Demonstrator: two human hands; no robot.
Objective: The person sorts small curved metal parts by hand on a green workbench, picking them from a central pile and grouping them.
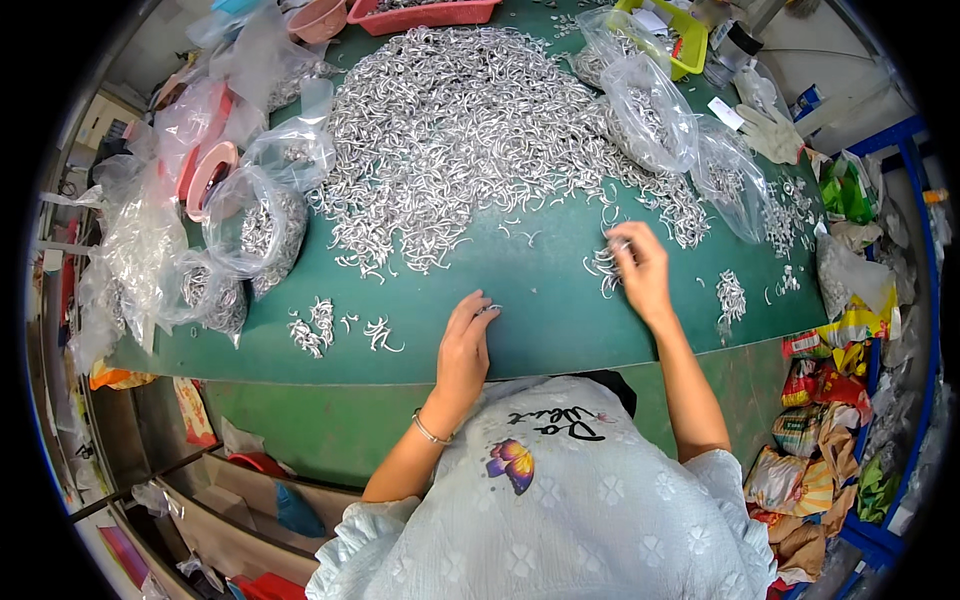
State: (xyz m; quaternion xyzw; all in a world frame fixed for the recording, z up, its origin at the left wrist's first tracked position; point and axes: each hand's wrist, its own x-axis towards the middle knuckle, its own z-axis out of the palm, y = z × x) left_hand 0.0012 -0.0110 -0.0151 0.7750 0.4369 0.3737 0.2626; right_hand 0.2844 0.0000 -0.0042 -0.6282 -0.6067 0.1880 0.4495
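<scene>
A big heap of small curved silver metal hooks [460,130] covers the far half of a green table mat [540,310]. My left hand [466,345] rests on the mat with fingers together, a small silver hook at its fingertips. My right hand [638,268] lies further right, fingers curled over a small cluster of hooks [604,262] at the heap's near edge. Small sorted bunches of hooks lie at the left [312,330] and at the right [731,295] on the mat.
Clear plastic bags of hooks stand at the left [255,225] and at the back right [650,110]. A pink bowl [210,175], a red tray [420,12] and a yellow basket [680,35] ring the heap. A white glove [770,130] and crumpled wrappers [820,430] lie right.
</scene>
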